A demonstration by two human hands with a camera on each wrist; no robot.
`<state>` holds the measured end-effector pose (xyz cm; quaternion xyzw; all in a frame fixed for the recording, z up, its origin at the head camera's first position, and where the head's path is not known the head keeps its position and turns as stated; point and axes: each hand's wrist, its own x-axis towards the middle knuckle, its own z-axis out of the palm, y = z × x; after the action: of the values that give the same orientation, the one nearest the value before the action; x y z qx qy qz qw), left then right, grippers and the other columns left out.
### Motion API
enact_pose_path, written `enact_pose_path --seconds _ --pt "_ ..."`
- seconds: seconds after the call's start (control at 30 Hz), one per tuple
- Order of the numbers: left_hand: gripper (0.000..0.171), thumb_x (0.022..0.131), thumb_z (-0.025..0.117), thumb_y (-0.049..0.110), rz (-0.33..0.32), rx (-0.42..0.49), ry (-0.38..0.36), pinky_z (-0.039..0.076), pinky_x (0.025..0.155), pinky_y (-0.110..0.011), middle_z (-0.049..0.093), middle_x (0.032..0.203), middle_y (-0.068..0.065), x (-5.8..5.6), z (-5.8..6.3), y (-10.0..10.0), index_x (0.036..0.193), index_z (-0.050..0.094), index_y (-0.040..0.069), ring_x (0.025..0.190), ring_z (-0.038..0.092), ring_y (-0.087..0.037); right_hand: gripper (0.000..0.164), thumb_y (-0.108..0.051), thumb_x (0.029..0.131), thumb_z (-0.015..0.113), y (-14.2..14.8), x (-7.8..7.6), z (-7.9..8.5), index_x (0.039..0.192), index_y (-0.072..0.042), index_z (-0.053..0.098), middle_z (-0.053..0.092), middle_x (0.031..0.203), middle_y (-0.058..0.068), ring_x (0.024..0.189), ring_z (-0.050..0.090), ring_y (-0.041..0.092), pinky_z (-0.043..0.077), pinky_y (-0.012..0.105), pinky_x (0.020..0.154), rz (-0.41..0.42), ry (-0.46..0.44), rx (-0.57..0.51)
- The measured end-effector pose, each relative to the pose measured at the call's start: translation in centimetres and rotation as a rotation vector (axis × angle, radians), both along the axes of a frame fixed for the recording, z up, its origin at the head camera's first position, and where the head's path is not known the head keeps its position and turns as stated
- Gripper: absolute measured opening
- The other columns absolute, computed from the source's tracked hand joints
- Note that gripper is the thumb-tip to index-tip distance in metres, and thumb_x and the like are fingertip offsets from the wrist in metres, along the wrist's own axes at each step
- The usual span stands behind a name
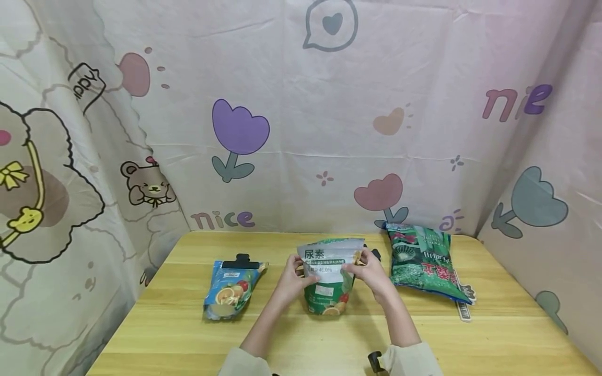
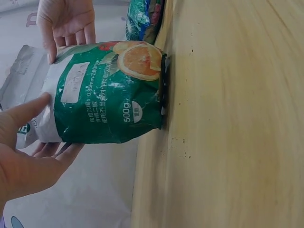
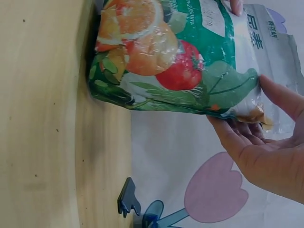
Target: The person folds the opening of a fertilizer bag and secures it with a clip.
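Observation:
A green and white urea fertilizer bag (image 1: 324, 290) stands upright on the table, its top edge raised. My left hand (image 1: 295, 279) grips its left side, thumb on the front and fingers behind. On the other side my right hand (image 1: 369, 269) holds the upper edge the same way. Printed oranges and a tomato show on the bag (image 3: 175, 61) in the right wrist view. Beyond my right hand lies a black clip (image 3: 128, 197), partly hidden by that hand in the head view.
To the left lies a blue fruit-printed bag (image 1: 230, 292) with a black clip (image 1: 242, 262) on its top. A larger green bag (image 1: 420, 261) lies at right, over a flat grey and white item (image 1: 464, 310). Dark specks dot the wooden table (image 2: 228, 114). A printed curtain hangs behind.

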<state>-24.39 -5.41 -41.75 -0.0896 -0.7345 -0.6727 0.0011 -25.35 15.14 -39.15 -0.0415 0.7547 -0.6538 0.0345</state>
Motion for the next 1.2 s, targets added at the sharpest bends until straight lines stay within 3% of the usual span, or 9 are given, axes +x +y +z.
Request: enact_pose_path --seconds 0.17,0.27,0.37,0.6,0.77,0.97,1.2 --pt "0.048 0.084 0.069 0.017 0.029 -0.02 0.025 0.045 0.087 -0.043 0.055 0.114 -0.014 0.1 0.6 0.1 0.122 0.046 -0.001 0.106 0.051 -0.031 0.044 -0.012 0.087 0.064 0.0 0.1 0.3 0.123 0.002 0.044 0.054 0.113 0.018 0.106 0.05 0.029 0.041 0.045 0.09 0.001 0.021 -0.04" --pt "0.035 0.087 0.066 0.019 0.05 0.009 0.06 0.046 0.083 -0.041 0.058 0.103 -0.008 0.0 1.0 0.2 0.113 0.055 0.0 0.097 0.054 -0.024 0.028 -0.012 0.086 0.066 0.0 0.4 0.7 0.107 -0.002 0.051 0.059 0.097 0.01 0.093 0.055 0.023 0.043 0.038 0.083 0.014 0.033 -0.045" --pt "0.026 0.087 0.065 0.019 0.063 0.04 0.084 0.046 0.079 -0.038 0.06 0.096 -0.005 0.0 1.3 0.1 0.105 0.061 0.001 0.089 0.055 -0.019 0.024 -0.013 0.085 0.067 0.0 0.7 1.2 0.101 -0.004 0.053 0.058 0.093 0.007 0.088 0.054 0.02 0.042 0.036 0.08 0.025 0.045 -0.023" --pt "0.029 0.085 0.068 0.026 0.036 -0.021 0.093 0.047 0.073 -0.033 0.061 0.092 -0.004 0.1 1.4 -0.3 0.103 0.065 0.003 0.084 0.053 -0.018 0.031 -0.029 0.085 0.067 0.5 1.3 1.8 0.101 -0.004 0.059 0.053 0.1 0.01 0.094 0.052 0.022 0.04 0.042 0.086 0.031 0.083 0.015" --pt "0.036 0.085 0.065 0.036 0.036 -0.045 0.108 0.047 0.081 -0.038 0.064 0.097 -0.006 0.2 1.5 -0.4 0.101 0.069 0.004 0.092 0.057 -0.02 0.032 -0.035 0.085 0.065 0.6 1.7 2.0 0.096 -0.005 0.061 0.055 0.094 0.009 0.09 0.051 0.02 0.042 0.038 0.083 0.077 0.149 0.011" --pt "0.043 0.087 0.062 0.037 0.038 -0.015 0.101 0.043 0.09 -0.043 0.064 0.107 -0.012 0.1 1.9 -0.5 0.107 0.067 0.0 0.105 0.056 -0.026 0.03 -0.028 0.089 0.062 0.5 1.4 2.0 0.096 0.002 0.062 0.063 0.088 0.007 0.091 0.055 0.02 0.04 0.041 0.09 0.057 0.069 -0.02" --pt "0.046 0.09 0.06 0.035 0.027 0.012 0.083 0.042 0.091 -0.045 0.061 0.113 -0.017 0.2 2.0 -0.5 0.113 0.063 -0.005 0.11 0.053 -0.031 0.032 -0.027 0.09 0.061 0.4 1.3 1.9 0.097 0.004 0.063 0.066 0.082 0.007 0.083 0.059 0.018 0.042 0.04 0.088 0.027 0.059 -0.024"
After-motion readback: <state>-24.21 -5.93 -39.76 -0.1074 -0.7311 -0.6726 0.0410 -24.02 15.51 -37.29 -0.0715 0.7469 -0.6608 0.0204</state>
